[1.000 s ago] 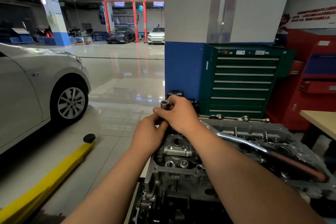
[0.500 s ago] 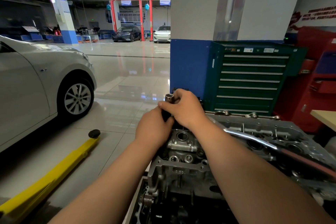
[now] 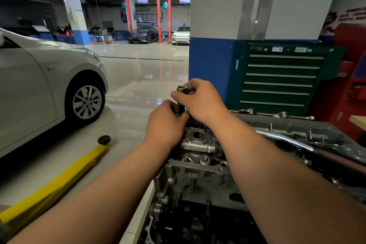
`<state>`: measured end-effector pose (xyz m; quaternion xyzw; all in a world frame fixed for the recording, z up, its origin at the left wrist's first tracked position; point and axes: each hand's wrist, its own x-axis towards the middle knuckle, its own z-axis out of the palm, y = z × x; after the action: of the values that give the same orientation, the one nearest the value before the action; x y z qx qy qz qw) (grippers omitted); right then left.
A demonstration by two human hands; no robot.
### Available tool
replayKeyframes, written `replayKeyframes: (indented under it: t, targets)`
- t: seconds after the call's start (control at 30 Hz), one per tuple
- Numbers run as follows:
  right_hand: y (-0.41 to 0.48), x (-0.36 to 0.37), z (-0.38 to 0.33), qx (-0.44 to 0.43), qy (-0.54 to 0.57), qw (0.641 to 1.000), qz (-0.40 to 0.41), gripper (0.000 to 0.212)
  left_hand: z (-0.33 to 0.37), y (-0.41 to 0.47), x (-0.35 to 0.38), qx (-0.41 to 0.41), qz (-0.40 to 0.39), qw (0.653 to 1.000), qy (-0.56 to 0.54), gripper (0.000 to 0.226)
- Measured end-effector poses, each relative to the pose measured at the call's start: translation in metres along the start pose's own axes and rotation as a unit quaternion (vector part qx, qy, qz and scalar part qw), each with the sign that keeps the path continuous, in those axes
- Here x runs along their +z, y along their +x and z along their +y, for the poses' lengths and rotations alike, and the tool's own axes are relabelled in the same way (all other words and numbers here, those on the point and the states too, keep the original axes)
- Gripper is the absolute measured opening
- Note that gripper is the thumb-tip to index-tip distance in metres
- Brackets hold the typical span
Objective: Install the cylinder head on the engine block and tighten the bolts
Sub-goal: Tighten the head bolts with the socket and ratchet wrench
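Observation:
The grey aluminium cylinder head (image 3: 200,172) sits on the dark engine block (image 3: 188,222) in front of me. Above its near-left end, my right hand (image 3: 200,101) pinches the top of an upright socket tool (image 3: 181,93), whose open chrome socket end points up. My left hand (image 3: 166,123) grips the tool's dark lower shaft just below. What the tool's lower end touches is hidden by my hands. A long chrome wrench with a dark red handle (image 3: 309,146) lies across the head behind my right forearm.
A green drawer tool cabinet (image 3: 281,77) stands behind the engine against a blue and white pillar (image 3: 212,61). A silver car (image 3: 43,89) is parked to the left, with a yellow lift arm (image 3: 59,180) on the floor. A red cabinet (image 3: 352,77) is at right.
Both hands stay on the socket tool at the same spot on the head. The view has shifted slightly; my fingers have turned a little around the tool.

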<state>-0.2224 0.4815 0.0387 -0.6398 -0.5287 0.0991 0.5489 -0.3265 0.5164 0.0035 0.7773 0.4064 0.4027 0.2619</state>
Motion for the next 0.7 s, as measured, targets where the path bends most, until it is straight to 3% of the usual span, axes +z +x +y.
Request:
replayKeyframes:
  t: [0.23, 0.5, 0.7]
  targets:
    - [-0.006, -0.011, -0.004, 0.001, 0.027, 0.997, -0.071, 0.010, 0.004, -0.003, -0.003, 0.011, 0.018, 1.000, -0.002, 0.028]
    - [-0.003, 0.000, -0.007, 0.016, 0.007, 1.000, 0.011, 0.021, 0.003, -0.001, -0.002, 0.001, -0.002, 1.000, 0.012, 0.020]
    - [-0.008, -0.011, -0.004, 0.012, 0.015, 0.998, -0.065, 0.008, 0.004, -0.003, -0.003, 0.015, 0.012, 1.000, 0.012, 0.022]
